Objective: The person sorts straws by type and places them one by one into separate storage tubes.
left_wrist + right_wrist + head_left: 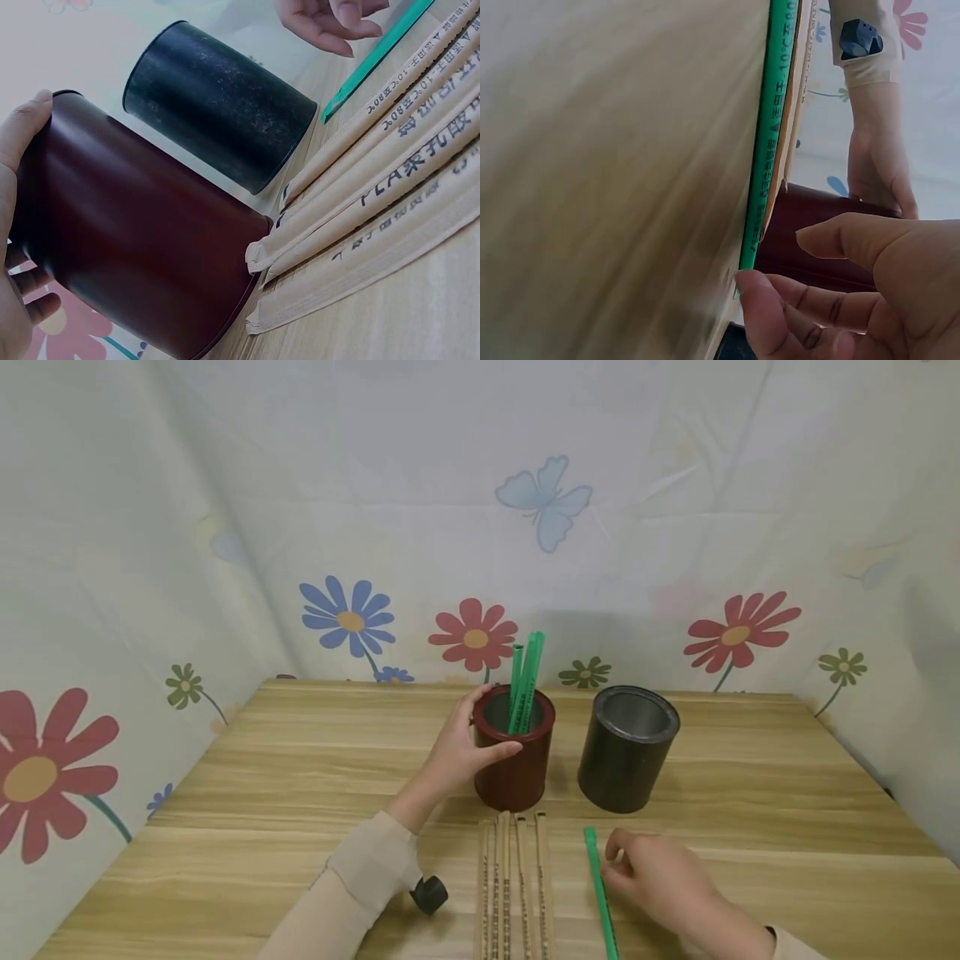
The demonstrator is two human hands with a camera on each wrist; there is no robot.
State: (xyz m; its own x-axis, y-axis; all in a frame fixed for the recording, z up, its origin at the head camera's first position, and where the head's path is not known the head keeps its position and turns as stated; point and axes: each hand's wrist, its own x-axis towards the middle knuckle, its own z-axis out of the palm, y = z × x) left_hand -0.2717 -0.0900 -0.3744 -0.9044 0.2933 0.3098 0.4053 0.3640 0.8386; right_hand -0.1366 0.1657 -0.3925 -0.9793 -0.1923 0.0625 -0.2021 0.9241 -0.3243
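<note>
My left hand (459, 745) holds the dark red can (513, 777) by its upper left side, thumb across the front and fingers round the back. Several green paper-wrapped straws (527, 687) stand in that can, leaning against its rim. A single green wrapped straw (600, 893) lies on the table, and my right hand (667, 881) is just right of its far end. In the right wrist view the thumb of that hand is apart from the bent fingers (765, 315), with nothing between them; a fingertip is right at the straw's end.
A black can (626, 768) stands right of the red one. Several brown paper-wrapped straws (506, 885) lie side by side in front of the red can, left of the green straw. Behind the wooden table (337, 735) hangs a flower-printed cloth (420, 527).
</note>
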